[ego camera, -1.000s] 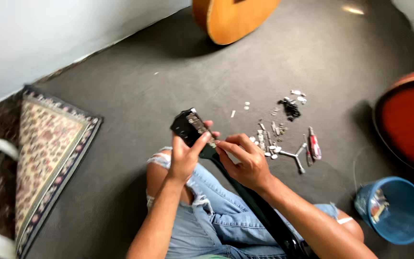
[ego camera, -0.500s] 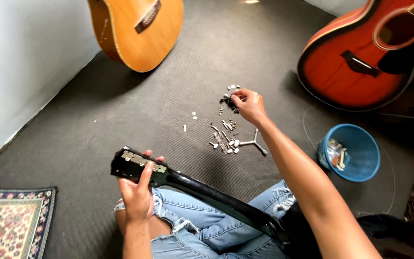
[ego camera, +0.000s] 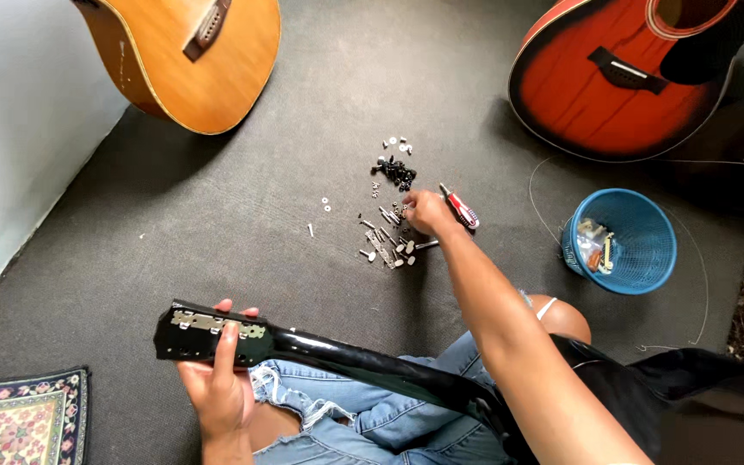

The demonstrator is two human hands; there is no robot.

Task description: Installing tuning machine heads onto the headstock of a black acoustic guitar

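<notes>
Fingers of the left hand (ego camera: 217, 383) wrap the black guitar headstock (ego camera: 208, 331), clamped on it from below, index finger across the metal tuner plate (ego camera: 217, 325); the neck runs back over the lap. Right hand (ego camera: 428, 213) reaches out to the floor, fingertips closed down into the heap of small metal hardware (ego camera: 387, 241); whether a piece is pinched I cannot tell. A red-handled tool (ego camera: 461, 209) lies just beside it. Picking well means keeping the headstock level and steady and isolating one piece, not raking the pile.
</notes>
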